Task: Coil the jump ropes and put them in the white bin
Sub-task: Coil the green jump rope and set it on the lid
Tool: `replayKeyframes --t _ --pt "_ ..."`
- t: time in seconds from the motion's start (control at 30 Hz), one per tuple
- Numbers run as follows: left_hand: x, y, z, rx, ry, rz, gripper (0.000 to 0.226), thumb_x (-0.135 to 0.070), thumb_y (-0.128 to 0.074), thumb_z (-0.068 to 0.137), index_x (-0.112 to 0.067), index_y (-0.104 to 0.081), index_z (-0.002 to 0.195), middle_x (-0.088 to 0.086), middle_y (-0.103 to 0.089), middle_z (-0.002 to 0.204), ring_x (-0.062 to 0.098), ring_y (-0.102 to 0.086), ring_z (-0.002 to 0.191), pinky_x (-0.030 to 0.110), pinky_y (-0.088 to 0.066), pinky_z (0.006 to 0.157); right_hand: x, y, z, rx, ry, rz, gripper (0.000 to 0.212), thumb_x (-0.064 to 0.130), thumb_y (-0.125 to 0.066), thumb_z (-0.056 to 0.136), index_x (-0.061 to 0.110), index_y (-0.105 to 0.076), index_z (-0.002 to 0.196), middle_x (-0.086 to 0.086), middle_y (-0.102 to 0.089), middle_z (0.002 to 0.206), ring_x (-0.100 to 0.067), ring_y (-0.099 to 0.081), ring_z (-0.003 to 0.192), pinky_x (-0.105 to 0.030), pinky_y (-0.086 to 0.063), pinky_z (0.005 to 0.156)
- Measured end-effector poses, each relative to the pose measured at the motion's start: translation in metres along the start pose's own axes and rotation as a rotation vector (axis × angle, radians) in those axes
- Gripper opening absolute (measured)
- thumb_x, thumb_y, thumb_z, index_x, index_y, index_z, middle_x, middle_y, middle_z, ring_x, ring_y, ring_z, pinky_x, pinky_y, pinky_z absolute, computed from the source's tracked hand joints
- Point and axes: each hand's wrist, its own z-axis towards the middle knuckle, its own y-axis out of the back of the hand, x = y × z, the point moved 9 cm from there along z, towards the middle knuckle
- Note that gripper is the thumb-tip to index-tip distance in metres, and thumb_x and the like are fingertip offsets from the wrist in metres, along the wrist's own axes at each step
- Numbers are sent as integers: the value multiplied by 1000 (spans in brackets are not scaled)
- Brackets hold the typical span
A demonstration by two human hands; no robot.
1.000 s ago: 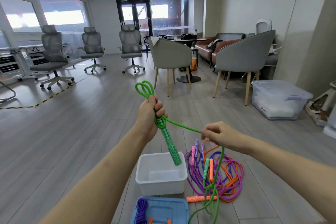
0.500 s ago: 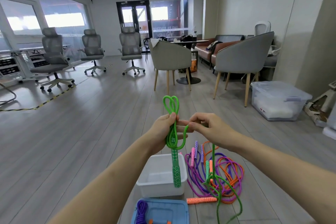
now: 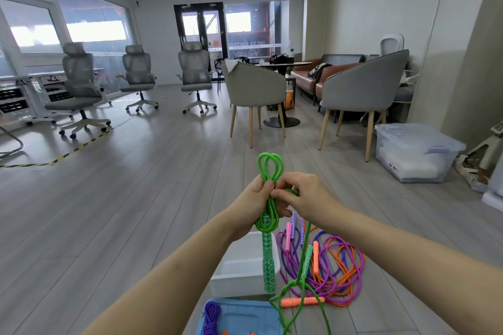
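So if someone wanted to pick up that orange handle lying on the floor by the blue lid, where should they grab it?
Probably round the middle of the orange handle, coming straight down from above. It lies flat and sideways on the floor, top bare. Its left end sits under the slack green rope, so a grip toward the right half looks cleaner.

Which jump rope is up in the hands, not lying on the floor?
The green jump rope. The left hand grips its loops; the other ropes lie on the floor.
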Motion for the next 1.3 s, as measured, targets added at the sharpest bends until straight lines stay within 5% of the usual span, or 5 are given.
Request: replayKeyframes --t 0.17,0.37,0.57,0.83,1.3 --pt "5 -2 -3 45 102 -24 21 -32 -31 113 -15 -43 109 -3 -38 67 12 -37 55 31 -46 58 -1 4 6 44 86 -71 13 32 -76 92 23 -70 85 11 -61 82 -5 -58 77 -28 -49 69" --pt "29 -5 -23 346 301 314 24 -27 -38 112 -9 -54 112 -4 -37 68 12 -37 58 26 -41 60 -19 -5 -6 391 162 -235 13 34 -63 101 23 -67 96 13 -62 85 -5 -61 79 -22 -50 72" --pt "9 28 -22 222 265 -32 23 -24 -37 112 -14 -49 94 -5 -42 69 12 -39 59 26 -40 64 -79 11 -14 204 -206 -65 37 48 -60 100 18 -63 78 3 -54 66 -13 -46 58 -32 -40 58" --pt "2 36 -9 5 120 -219 20 -22 -36 112 -11 -48 102 0 -49 72 12 -43 56 27 -43 58 -101 17 -19 -219 -619 466 18 26 -48 108 10 -56 103 -8 -59 76 -17 -44 60 -32 -38 56" --pt "-4 5 7 -46 -3 -277 34 -21 -34 113 1 -47 135 -3 -43 67 11 -41 55 27 -42 60 -35 -14 -13 -259 -488 751 12 9 -72 94 12 -68 105 -5 -70 84 -13 -59 63 -27 -43 51"
